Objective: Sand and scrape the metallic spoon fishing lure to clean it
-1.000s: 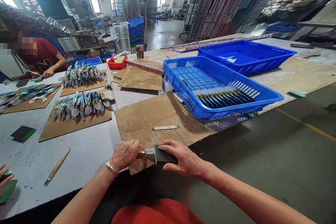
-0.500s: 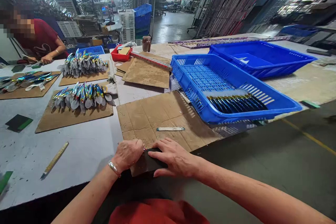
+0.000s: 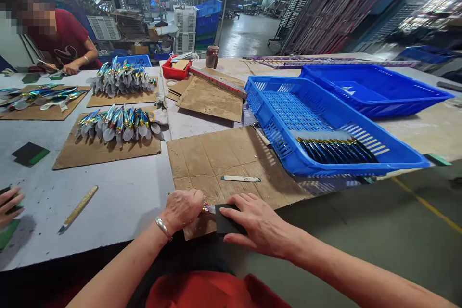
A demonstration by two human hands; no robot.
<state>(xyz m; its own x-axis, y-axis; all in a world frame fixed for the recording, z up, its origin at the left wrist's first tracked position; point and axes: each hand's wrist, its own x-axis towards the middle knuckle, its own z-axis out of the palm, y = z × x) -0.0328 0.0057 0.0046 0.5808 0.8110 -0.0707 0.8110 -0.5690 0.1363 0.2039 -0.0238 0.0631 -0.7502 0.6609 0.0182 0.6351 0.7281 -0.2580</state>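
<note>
My left hand is closed around the handle of a small iridescent utensil at the near table edge, on a cardboard sheet. Only a short piece of the utensil shows between my hands. My right hand presses a dark rectangular pad down over the rest of it. A metal bracelet sits on my left wrist.
A blue basket with dark blue utensils stands to the right, a second blue basket behind it. Piles of iridescent spoons lie on cardboard at left. A flat metal strip lies ahead. Another person's hand is at far left; a person in red sits far left.
My right hand slid the dark pad right along the utensil, uncovering a short piece beside my left hand. The view has shifted slightly.
</note>
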